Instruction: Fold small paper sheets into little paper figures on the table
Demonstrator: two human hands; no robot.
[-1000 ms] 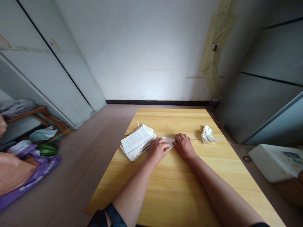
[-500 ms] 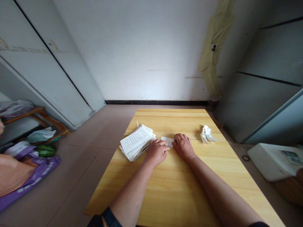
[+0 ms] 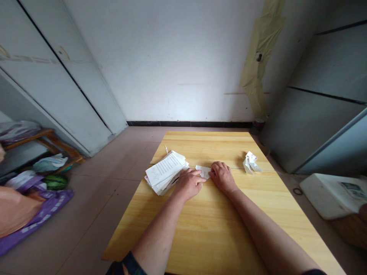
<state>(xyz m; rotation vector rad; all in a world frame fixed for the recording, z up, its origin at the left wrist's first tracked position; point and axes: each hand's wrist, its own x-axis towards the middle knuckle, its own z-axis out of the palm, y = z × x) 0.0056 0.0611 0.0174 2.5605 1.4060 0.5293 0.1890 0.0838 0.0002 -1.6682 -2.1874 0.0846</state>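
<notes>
A small piece of white printed paper (image 3: 204,172) lies flat on the wooden table (image 3: 206,229) between my hands. My left hand (image 3: 189,182) rests palm down with its fingers stretched out, the fingertips on the paper's left and near side. On the paper's right edge, my right hand (image 3: 223,177) has its fingers curled and pressed together, and the fingertips hide that edge. Just left of my left hand is an uneven stack of papers (image 3: 166,168), its top sheet printed with lines of text.
Crumpled white paper (image 3: 250,163) sits on the right of the table. A tiny paper scrap (image 3: 166,149) lies behind the stack. To the right on the floor is a white foam box (image 3: 329,194); at the left stand a wooden shelf (image 3: 54,141) and a watermelon (image 3: 55,182).
Almost nothing differs. Both hands stay on the small paper, with only a very slight shift of the left hand and forearm.
</notes>
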